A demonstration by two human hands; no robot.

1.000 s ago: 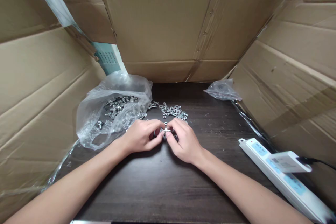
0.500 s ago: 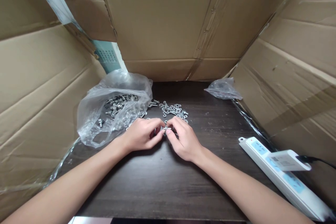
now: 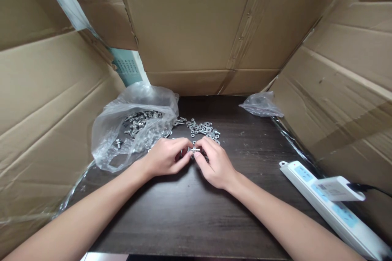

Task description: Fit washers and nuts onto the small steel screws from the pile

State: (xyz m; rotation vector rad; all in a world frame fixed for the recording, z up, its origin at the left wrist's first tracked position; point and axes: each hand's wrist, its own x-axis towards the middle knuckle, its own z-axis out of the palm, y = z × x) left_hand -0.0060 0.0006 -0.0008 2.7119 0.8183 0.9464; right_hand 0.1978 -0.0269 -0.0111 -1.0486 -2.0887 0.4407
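Between my two hands, just above the dark table, is a small silvery bolt lying sideways, with what looks like a washer or nut around it. My left hand pinches its left end between thumb and fingertips. From the other side, my right hand has thumb and forefinger closed on the same bolt. Right behind the hands lies a loose pile of washers, nuts and bolts. A few more pieces beneath the fingers are partly hidden.
At the left, a clear plastic bag lies open with many bolts inside. A smaller plastic bag sits at the back right. A white power strip with a plugged-in charger runs along the right. Cardboard walls surround the table.
The view has shifted very slightly. Both hands keep their place with the bolt between them; only small fingertip movement might have occurred.
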